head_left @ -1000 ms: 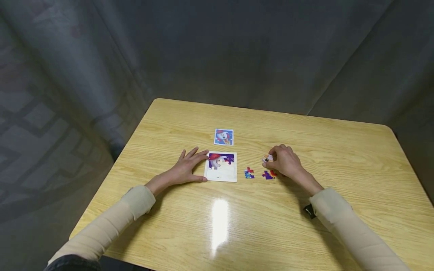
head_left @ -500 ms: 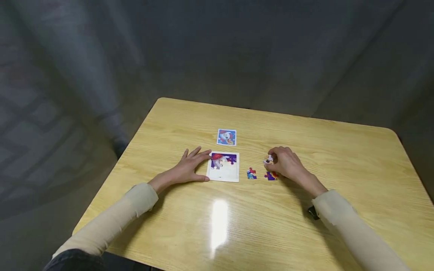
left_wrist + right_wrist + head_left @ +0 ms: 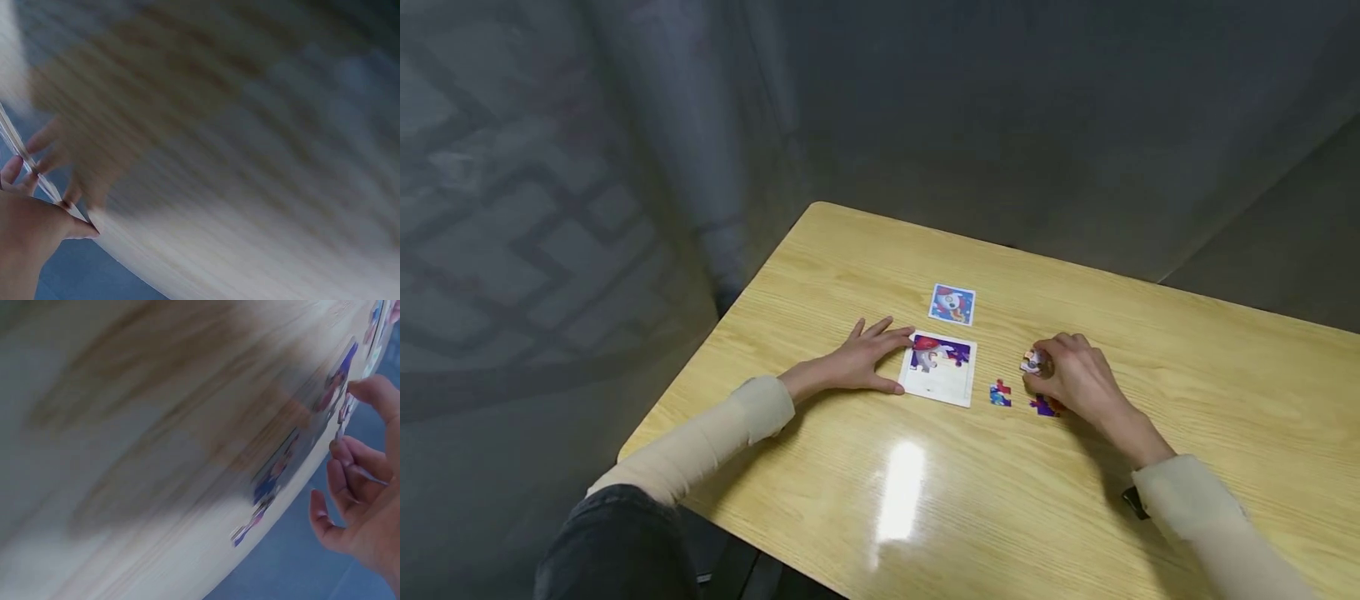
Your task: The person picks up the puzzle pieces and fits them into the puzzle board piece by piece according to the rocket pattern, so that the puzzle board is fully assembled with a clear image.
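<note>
Clearly, the puzzle board [image 3: 942, 386] (partly filled) lies between the hands [image 3: 859, 363] [image 3: 1081, 379].

passage between the puzzle tray [image 3: 938, 388] and the right hand [image 3: 1078, 379] is narrow, obstructed by a loose piece [image 3: 1001, 393]. the left hand [image 3: 857, 363] blocks the tray's left edge. a picture card [image 3: 952, 305] lies just beyond the far edge. the table [image 3: 820, 471] offers a wide lane on the near side. beneath the right hand, partly hidden, further pieces [image 3: 1042, 406] seem to restrict room.

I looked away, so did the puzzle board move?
No. In the head view, the puzzle board sits below the picture card, same as before; the whole view swung.
</note>
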Action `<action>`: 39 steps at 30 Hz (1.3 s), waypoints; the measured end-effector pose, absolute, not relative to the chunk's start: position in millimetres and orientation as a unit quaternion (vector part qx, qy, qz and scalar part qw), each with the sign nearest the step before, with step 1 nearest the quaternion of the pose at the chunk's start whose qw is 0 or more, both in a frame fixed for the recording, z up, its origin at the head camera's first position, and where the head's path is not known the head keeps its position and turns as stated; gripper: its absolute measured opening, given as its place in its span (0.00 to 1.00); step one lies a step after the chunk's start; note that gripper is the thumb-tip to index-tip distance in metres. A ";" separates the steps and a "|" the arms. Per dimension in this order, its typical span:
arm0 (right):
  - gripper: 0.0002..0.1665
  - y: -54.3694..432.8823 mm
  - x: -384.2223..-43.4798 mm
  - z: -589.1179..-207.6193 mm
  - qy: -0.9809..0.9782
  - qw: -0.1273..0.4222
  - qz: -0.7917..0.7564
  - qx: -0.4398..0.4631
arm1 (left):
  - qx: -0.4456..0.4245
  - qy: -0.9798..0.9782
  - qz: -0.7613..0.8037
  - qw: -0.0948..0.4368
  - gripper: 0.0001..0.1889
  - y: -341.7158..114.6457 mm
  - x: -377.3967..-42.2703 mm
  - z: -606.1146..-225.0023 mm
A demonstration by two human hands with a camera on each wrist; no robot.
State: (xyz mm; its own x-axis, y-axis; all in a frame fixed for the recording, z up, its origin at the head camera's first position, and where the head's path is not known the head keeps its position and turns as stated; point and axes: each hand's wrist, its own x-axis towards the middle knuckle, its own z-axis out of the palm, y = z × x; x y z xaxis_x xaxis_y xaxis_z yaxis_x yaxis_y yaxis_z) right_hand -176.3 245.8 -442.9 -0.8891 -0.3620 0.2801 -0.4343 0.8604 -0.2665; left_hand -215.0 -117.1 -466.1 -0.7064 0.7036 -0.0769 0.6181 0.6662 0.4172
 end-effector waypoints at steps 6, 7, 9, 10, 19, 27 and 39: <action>0.27 222.7 -181.8 -438.4 -0.945 0.139 0.204 0.215 | 0.366 0.904 0.189 0.114 0.41 -124.7 -211.7 -462.3; 0.27 218.6 -182.6 -437.3 -0.942 0.145 0.209 0.218 | 0.367 0.904 0.189 0.112 0.41 -125.3 -211.4 -462.1; 0.27 210.1 -183.7 -435.6 -0.938 0.157 0.214 0.225 | 0.367 0.904 0.190 0.109 0.41 -125.9 -210.8 -461.6; 0.26 205.8 -183.9 -434.9 -0.937 0.155 0.217 0.226 | 0.367 0.904 0.190 0.109 0.41 -126.2 -210.7 -461.7; 0.31 164.6 -180.7 -434.3 -0.939 0.104 0.224 0.240 | 0.370 0.902 0.196 0.104 0.41 -125.5 -209.4 -462.4; 0.29 140.8 -180.8 -437.7 -0.939 0.088 0.205 0.261 | 0.370 0.901 0.200 0.103 0.41 -123.8 -209.6 -462.7; 0.29 129.1 -183.0 -444.1 -0.946 0.061 0.185 0.258 | 0.372 0.900 0.200 0.106 0.41 -124.2 -209.2 -461.4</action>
